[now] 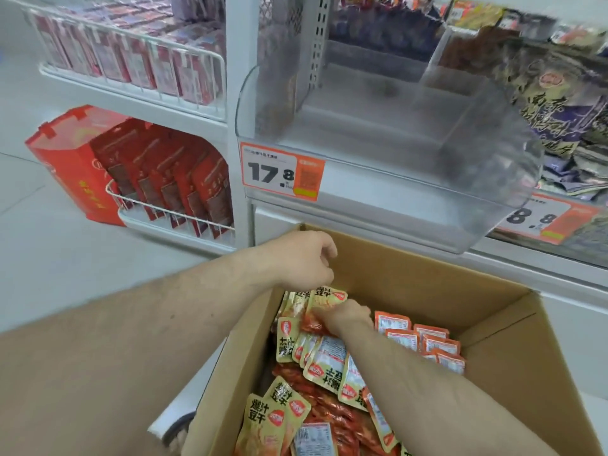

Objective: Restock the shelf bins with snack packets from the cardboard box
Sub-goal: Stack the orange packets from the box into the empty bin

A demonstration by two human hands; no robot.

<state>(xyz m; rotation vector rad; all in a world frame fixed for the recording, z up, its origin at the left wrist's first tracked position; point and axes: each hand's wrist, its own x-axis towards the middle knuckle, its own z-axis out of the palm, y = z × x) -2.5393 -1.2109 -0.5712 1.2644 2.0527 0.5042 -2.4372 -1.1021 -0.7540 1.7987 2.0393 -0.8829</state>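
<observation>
Both hands are reaching into the cardboard box point(411, 291), which is sitting directly below the clear shelf bin point(378, 126) with the 17.8 price tag point(279, 172). The step in hand appears to be gathering a bunch of snack packets point(324, 357) for lifting up into that bin, which is looking bare.

The right hand point(345, 315) is digging down among the packets at the far end of the box, fingers curled around a yellow-and-orange packet point(325, 299) standing partly on end. The left hand point(302, 260) is hovering just above that same packet at the box's near-left wall, fingers curled; its fingertips seem to be touching the packet's top edge, though whether it is actually pinching it cannot be told.

To do this well, it is probably best to be squaring several packets together between both hands, faces aligned, so they are going up as one neat stack rather than slipping apart. The packets look glossy and likely slippery, so a firm grip from both sides would be helping.

Loose packets are lying heaped through the box, nearer the person than the hands, with an orderly orange row point(424, 340) just right of the right hand.
</observation>
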